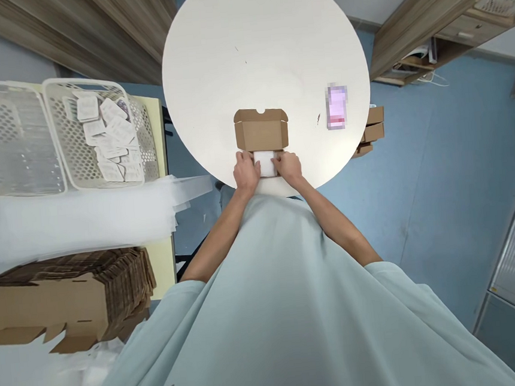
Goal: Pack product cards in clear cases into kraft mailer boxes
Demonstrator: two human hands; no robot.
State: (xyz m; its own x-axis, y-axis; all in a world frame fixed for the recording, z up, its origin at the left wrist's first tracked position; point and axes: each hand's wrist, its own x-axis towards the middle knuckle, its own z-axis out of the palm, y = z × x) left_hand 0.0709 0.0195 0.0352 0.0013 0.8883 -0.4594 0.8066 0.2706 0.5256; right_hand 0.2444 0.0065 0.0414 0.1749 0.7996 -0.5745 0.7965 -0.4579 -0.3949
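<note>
An open brown cardboard box (262,135) sits at the near edge of the round white table, its lid raised and leaning away from me. In its bottom lies a small white packet (264,164), apparently wrapped. My left hand (247,173) is closed around the box's left side, thumb against the packet's left end. From the other side, my right hand (289,167) has curled fingers, with thumb and forefinger pinching at the packet's right end. Most of the box's lower walls are hidden behind my hands.
A blurred pink-and-purple rectangle (337,107) lies on the round table (262,42), to the right. At left, a side table holds a basket (61,144) of white packets, a stack of white foam sheets (83,217) and folded cardboard boxes (46,301). More boxes (373,124) show beyond the right edge.
</note>
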